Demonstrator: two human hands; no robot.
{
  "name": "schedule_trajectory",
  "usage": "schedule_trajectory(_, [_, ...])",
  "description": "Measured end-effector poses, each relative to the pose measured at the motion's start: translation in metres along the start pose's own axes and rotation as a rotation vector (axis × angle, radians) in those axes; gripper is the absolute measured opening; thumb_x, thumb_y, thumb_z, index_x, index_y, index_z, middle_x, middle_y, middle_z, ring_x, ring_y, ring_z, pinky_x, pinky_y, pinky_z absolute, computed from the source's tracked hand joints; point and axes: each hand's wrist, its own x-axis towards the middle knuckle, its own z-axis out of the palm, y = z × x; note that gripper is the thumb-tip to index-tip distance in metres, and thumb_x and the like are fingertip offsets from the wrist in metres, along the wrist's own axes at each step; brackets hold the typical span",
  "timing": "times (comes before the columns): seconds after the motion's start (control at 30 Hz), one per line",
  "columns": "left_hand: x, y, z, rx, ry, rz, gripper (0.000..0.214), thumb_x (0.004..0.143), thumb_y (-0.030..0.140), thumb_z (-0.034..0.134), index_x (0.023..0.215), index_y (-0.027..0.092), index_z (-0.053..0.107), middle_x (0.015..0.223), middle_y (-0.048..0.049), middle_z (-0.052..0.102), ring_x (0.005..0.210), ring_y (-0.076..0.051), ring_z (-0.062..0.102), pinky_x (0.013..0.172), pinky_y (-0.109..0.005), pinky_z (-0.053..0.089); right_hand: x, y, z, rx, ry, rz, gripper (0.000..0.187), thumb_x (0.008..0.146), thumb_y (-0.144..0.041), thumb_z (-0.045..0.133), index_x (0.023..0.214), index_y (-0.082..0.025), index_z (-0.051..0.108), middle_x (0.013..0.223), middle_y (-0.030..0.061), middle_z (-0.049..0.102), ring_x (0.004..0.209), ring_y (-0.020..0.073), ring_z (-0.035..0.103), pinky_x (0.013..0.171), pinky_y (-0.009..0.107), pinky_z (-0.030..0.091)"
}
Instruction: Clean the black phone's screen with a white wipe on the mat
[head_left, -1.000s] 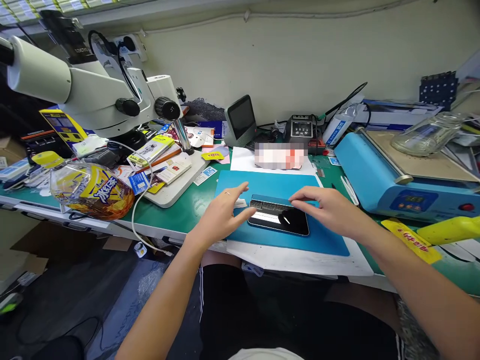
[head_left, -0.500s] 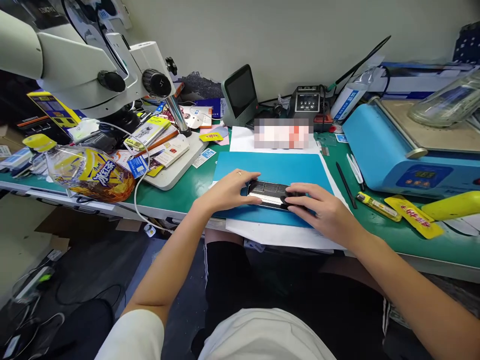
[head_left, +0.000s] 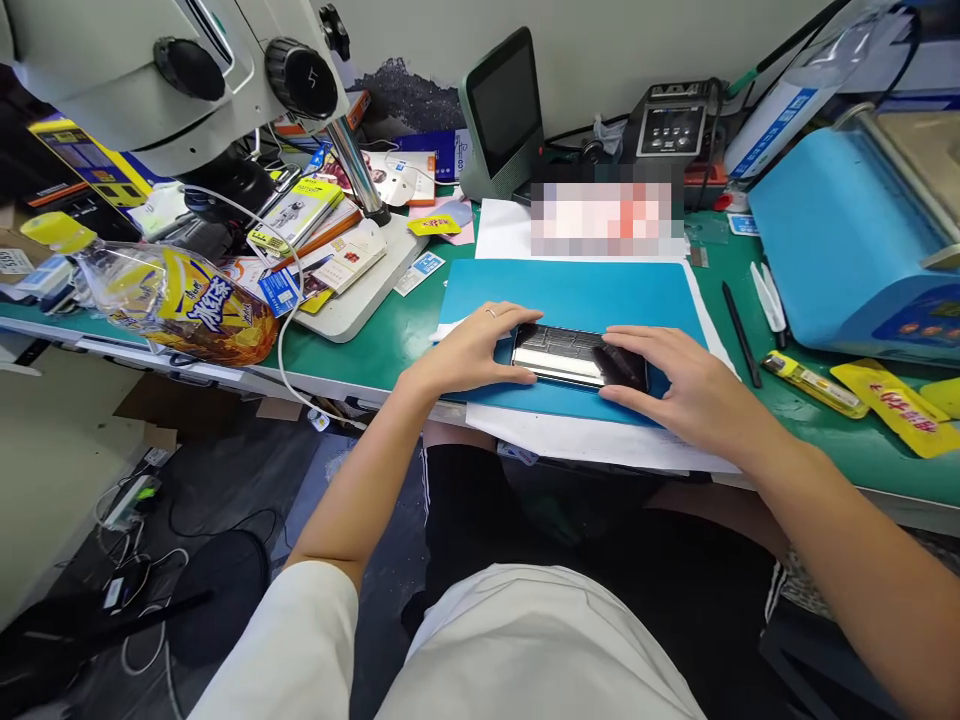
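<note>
A dark, glossy smartphone [head_left: 562, 357] lies lengthwise across a blue mat [head_left: 577, 290], its screen up and reflecting bright light. My left hand [head_left: 480, 350] grips the left end, thumb along the near edge and fingers along the far edge. At the other end, my right hand [head_left: 690, 385] holds the phone the same way, thumb near and fingers far. Most of the screen shows between the two hands. Under the mat are white paper sheets [head_left: 600, 437].
A microscope [head_left: 300, 80] on a white base stands left, near a tea bottle [head_left: 202, 300]. Behind the mat are a small display [head_left: 506, 100] and a black control unit [head_left: 671, 125]. To the right lie a black pen [head_left: 741, 335], white tweezers [head_left: 769, 300] and a blue machine [head_left: 847, 240].
My right hand's fingers have slid outward to the phone's right end and spread wider, so more of the screen shows. My left hand stays at its end. The view has shifted.
</note>
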Motion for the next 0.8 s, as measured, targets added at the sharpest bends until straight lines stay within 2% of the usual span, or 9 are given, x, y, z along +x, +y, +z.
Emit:
schedule_trajectory(0.17, [0.0007,-0.0006,0.0001,-0.009,-0.005,-0.016,0.072,0.086,0.040,0.082,0.150,0.028,0.053,0.151,-0.0096,0.057,0.143,-0.031,0.048,0.117,-0.043,0.041,-0.0010,0.0015,-0.0009,0.011,0.007,-0.012,0.053,0.094,-0.054,0.065,0.141,-0.028,0.064,0.142,0.0109,0.066,0.129,0.0369,0.061,0.108,0.055,0.052])
schedule_trajectory(0.33, [-0.0003,0.0007,0.0005,-0.005,-0.001,-0.022,0.074,0.086,0.038,0.084,0.151,0.023,0.053,0.151,-0.0116,0.056,0.142,-0.030,0.049,0.116,-0.041,0.042,-0.0027,0.0058,-0.0016,-0.010,-0.007,-0.038,0.044,0.096,-0.047,0.066,0.137,-0.030,0.066,0.143,0.0101,0.065,0.128,0.0351,0.061,0.107,0.053,0.053])
schedule_trajectory(0.57, [-0.0013,-0.0006,0.0036,0.006,0.032,0.012,0.069,0.087,0.040,0.083,0.149,0.027,0.055,0.150,-0.0111,0.059,0.140,-0.032,0.052,0.117,-0.044,0.042,-0.0023,0.0072,-0.0010,-0.014,-0.022,-0.039,0.041,0.097,-0.043,0.066,0.136,-0.031,0.066,0.144,0.0097,0.064,0.129,0.0351,0.061,0.105,0.054,0.054])
schedule_trajectory(0.8, [-0.0021,-0.0015,0.0047,0.026,0.047,0.028,0.065,0.090,0.041,0.081,0.148,0.030,0.056,0.150,-0.0090,0.060,0.140,-0.030,0.053,0.118,-0.046,0.042,-0.0016,0.0055,-0.0023,0.012,-0.012,-0.053,0.041,0.097,-0.043,0.065,0.136,-0.035,0.068,0.145,0.0096,0.064,0.128,0.0378,0.062,0.105,0.060,0.054])
